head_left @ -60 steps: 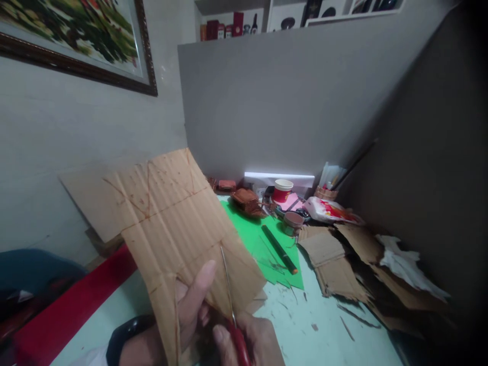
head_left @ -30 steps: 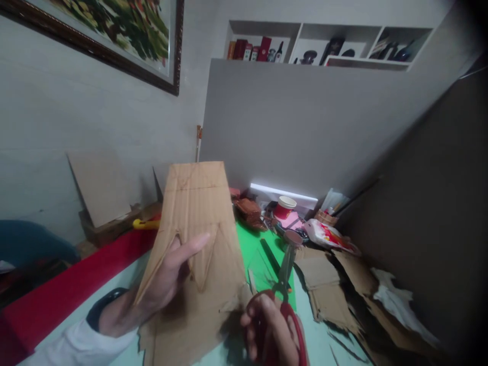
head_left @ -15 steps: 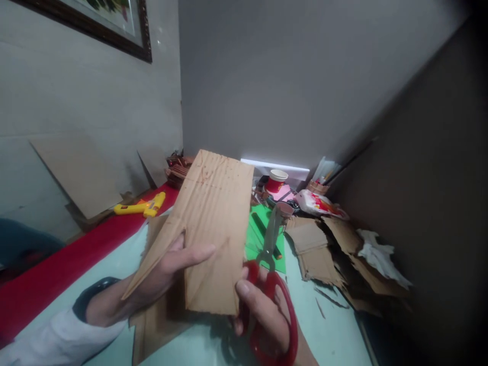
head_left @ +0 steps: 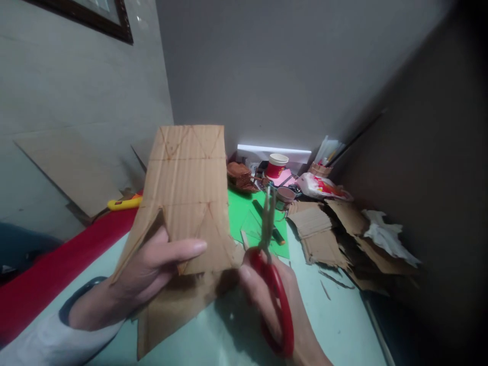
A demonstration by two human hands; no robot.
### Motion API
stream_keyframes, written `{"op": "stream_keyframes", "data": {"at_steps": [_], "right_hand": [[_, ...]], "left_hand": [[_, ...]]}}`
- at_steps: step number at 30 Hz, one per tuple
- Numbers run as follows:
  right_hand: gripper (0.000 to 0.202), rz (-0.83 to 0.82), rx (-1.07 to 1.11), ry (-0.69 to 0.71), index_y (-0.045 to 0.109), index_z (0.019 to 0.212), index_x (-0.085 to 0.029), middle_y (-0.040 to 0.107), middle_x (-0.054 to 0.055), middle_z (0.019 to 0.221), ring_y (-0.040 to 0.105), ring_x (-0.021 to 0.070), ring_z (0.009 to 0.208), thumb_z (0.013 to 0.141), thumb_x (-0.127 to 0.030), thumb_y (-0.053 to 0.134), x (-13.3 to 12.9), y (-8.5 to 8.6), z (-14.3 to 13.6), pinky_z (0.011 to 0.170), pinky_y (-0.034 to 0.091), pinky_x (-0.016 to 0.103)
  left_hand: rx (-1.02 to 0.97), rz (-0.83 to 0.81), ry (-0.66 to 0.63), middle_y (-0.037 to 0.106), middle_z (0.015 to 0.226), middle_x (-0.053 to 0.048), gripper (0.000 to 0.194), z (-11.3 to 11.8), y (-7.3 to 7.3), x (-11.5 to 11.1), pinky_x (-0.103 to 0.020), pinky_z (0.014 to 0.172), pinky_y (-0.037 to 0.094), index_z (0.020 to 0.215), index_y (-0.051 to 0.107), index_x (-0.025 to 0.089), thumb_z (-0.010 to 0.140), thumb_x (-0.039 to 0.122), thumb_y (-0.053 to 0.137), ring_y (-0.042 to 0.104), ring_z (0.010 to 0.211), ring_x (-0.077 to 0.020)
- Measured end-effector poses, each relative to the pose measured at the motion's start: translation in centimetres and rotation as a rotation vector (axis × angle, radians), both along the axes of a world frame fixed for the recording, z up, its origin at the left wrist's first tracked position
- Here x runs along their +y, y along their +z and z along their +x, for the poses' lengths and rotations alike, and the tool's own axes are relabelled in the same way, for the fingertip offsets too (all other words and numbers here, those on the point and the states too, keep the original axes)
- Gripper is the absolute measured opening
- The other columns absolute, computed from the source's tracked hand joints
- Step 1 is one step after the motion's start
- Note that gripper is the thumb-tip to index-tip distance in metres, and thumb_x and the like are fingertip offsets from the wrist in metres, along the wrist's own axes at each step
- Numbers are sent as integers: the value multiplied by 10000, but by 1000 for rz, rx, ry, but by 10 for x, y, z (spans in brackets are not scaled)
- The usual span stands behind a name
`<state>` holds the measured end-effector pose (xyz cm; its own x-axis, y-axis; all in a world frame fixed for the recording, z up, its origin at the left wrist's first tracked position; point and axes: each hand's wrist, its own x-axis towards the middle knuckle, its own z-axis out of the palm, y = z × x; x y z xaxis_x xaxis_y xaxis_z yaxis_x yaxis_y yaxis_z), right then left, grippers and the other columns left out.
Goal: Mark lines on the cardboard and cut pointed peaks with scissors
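Observation:
A corrugated cardboard piece (head_left: 186, 183) with brown pencil-like zigzag and straight lines is held up in front of me. My left hand (head_left: 156, 259) grips its lower left part, thumb on the face, fingers behind. By that thumb there is a pointed cut, and a strip slants away to the left. In my right hand (head_left: 295, 300) are red-handled scissors (head_left: 268, 223), their blades pointing up and away, beside the cardboard. The right thumb and fingertips are close to the cardboard's lower right corner; whether they pinch it I cannot tell.
Another cardboard sheet (head_left: 171, 325) lies under my hands on the pale table (head_left: 335, 330). Behind are green paper (head_left: 238, 213), a black marker (head_left: 269, 223), a red paper cup (head_left: 276, 166) and a tissue pack (head_left: 318, 185). Cardboard scraps (head_left: 312, 234) lie right, a yellow glue gun (head_left: 124, 204) left.
The cardboard has turned more squarely toward me and shifted left, showing its zigzag lines clearly. The scissors have turned more edge-on. The camera view has shifted slightly.

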<state>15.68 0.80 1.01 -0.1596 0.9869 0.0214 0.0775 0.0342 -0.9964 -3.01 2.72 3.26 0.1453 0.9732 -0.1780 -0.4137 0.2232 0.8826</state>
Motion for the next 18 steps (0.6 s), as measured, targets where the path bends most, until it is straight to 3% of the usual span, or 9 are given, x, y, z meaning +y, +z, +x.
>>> {"op": "stream_keyframes", "data": {"at_steps": [4,10,13,18], "right_hand": [[216,-15,-23,114,531,770,-209,502,-33,681,473,133,609,752,-399,631,1,2,-3,564,343,268],[236,-68,-155,404,578,767,-208,544,-14,681,498,156,631,786,-438,626,4,-5,-2,562,343,274],[163,-75,-179,431,595,765,-222,540,-17,668,491,155,604,748,-375,648,3,-9,-4,542,330,274],[186,-65,-209,391,523,703,-240,516,-12,655,482,164,620,721,-347,674,-1,-11,-7,534,303,277]], "left_hand": [[-53,-11,56,819,878,-54,612,-11,9,1,-489,886,633,1209,709,277,614,139,756,734,1048,-403],[-30,36,98,820,887,-32,684,-20,12,5,-470,873,639,1242,681,317,598,100,762,744,1033,-391],[3,66,127,818,960,-31,751,-21,12,7,-454,919,620,1278,652,331,579,102,800,723,1091,-390],[111,64,140,798,1088,-75,724,-20,10,6,-438,856,644,1273,659,292,582,153,825,694,1142,-416]]}}
